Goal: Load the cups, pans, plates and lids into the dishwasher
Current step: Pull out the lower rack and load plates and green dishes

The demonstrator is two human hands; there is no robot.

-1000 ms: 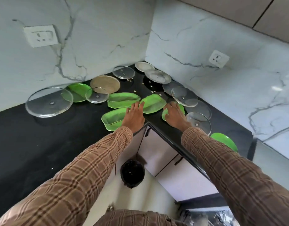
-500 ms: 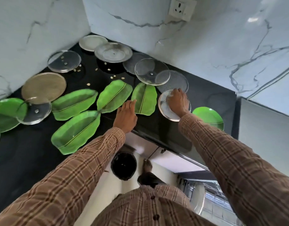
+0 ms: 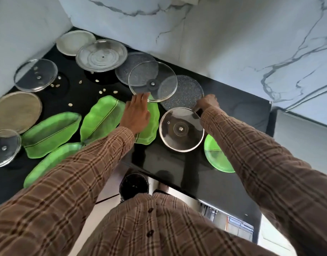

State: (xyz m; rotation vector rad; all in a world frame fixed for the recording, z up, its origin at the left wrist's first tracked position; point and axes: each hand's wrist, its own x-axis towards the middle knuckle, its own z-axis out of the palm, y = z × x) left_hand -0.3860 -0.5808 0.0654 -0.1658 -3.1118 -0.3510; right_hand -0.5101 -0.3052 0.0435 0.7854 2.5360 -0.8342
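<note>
Lids and plates lie spread over a black corner counter (image 3: 177, 172). My left hand (image 3: 136, 115) lies over a green leaf-shaped plate (image 3: 151, 124), its straight fingers touching the near rim of a clear glass lid (image 3: 152, 81). My right hand (image 3: 207, 103) grips the right rim of a speckled grey lid (image 3: 184, 93), which lies partly under that glass lid. Another glass lid (image 3: 181, 129) sits between my forearms. A round green plate (image 3: 216, 157) is partly hidden under my right sleeve.
More leaf plates (image 3: 103, 115) (image 3: 50, 132), two steel plates (image 3: 101, 55) (image 3: 75, 42), glass lids (image 3: 35, 74) (image 3: 4, 147) and a tan disc (image 3: 15, 109) fill the left side. Seeds are scattered on the counter. Marble walls close in behind. A dark bin (image 3: 134, 184) stands on the floor below.
My view has shifted right. My left hand moved forward from the leaf plates to the glass lid's rim. My right hand left the near glass lid and went to the speckled lid's rim.
</note>
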